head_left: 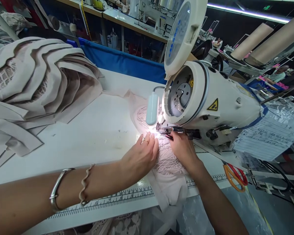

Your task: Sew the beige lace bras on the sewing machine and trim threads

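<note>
A: White desk [100, 137], large sewing machine [225, 94]: what could go wrong here?
B: The pale pink lace piece [168, 156] lies on the desk, beneath the machine's head. I think it may pucker if pulled unevenly.
A: How does it look?
B: Open mesh, with smooth cloth drooping over the front edge.
A: And each grip?
B: The left grip [142, 151] rests flat on the lace, not clenched. The right grip [183, 148] is curled beside a black part [194, 134]; whether it grasps something, I cannot tell.
</note>
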A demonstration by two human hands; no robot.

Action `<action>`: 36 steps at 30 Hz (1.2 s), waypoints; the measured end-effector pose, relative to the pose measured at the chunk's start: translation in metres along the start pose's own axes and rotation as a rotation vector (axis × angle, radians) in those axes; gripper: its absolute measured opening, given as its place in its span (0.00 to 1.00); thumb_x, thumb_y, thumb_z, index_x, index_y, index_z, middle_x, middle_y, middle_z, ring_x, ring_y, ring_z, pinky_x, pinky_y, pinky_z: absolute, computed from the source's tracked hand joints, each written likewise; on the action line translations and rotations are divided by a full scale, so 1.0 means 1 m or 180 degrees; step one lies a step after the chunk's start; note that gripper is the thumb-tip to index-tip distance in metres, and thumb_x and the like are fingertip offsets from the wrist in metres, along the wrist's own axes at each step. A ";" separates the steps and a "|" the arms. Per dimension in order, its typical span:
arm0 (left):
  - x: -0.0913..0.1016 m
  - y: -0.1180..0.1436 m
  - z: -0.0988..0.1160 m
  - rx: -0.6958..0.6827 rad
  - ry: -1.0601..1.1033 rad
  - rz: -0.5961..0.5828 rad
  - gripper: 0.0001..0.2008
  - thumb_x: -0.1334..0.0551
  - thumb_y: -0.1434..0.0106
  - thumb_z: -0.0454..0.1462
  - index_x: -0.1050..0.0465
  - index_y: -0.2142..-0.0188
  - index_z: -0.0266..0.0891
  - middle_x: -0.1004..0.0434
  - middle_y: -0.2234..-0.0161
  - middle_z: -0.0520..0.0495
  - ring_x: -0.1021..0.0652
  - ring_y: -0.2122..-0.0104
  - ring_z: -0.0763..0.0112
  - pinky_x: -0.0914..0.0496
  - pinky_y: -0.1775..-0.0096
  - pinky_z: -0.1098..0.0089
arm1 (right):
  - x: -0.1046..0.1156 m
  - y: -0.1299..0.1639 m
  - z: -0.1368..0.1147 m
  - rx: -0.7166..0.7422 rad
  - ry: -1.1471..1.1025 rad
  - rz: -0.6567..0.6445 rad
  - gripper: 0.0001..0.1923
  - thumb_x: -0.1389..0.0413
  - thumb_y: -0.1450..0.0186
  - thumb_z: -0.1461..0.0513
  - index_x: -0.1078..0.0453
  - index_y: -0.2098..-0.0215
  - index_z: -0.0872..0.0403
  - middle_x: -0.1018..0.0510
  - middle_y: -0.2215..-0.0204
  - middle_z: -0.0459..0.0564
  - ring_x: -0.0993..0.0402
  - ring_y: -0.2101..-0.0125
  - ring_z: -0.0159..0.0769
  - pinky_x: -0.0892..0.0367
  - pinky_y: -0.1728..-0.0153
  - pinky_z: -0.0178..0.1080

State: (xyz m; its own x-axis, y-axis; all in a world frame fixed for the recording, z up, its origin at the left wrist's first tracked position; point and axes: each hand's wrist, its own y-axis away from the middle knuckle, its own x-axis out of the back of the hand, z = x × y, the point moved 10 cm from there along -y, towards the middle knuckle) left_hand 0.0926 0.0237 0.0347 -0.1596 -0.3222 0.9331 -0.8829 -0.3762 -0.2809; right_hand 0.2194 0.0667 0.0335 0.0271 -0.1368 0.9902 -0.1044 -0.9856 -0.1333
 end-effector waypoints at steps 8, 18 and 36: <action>-0.005 -0.002 -0.002 -0.0311 0.0008 -0.0128 0.24 0.47 0.34 0.27 0.35 0.40 0.14 0.30 0.42 0.20 0.27 0.41 0.40 0.28 0.43 0.48 | 0.021 0.023 -0.029 0.1570 -0.0243 0.0539 0.28 0.51 0.39 0.75 0.25 0.48 0.46 0.19 0.61 0.45 0.25 0.67 0.34 0.35 0.71 0.34; -0.014 -0.002 -0.019 -0.0492 0.0582 -0.0032 0.23 0.48 0.36 0.22 0.34 0.42 0.18 0.28 0.43 0.23 0.29 0.40 0.46 0.32 0.40 0.50 | 0.028 0.028 -0.039 0.1839 -0.0178 0.0770 0.31 0.54 0.42 0.78 0.24 0.49 0.49 0.19 0.62 0.47 0.24 0.63 0.36 0.30 0.64 0.34; 0.004 -0.016 -0.067 -0.0294 0.1208 0.0058 0.21 0.54 0.33 0.20 0.27 0.51 0.31 0.21 0.54 0.37 0.22 0.61 0.65 0.28 0.58 0.65 | 0.020 0.022 -0.036 0.1550 -0.0172 0.0609 0.25 0.53 0.36 0.74 0.23 0.49 0.50 0.19 0.61 0.49 0.24 0.65 0.37 0.30 0.68 0.36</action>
State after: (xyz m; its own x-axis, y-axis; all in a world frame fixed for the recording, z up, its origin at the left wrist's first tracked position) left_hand 0.0771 0.0866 0.0576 -0.3122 0.0226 0.9497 -0.9117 -0.2880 -0.2929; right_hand 0.1821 0.0454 0.0515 0.1053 -0.3110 0.9445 0.3613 -0.8730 -0.3277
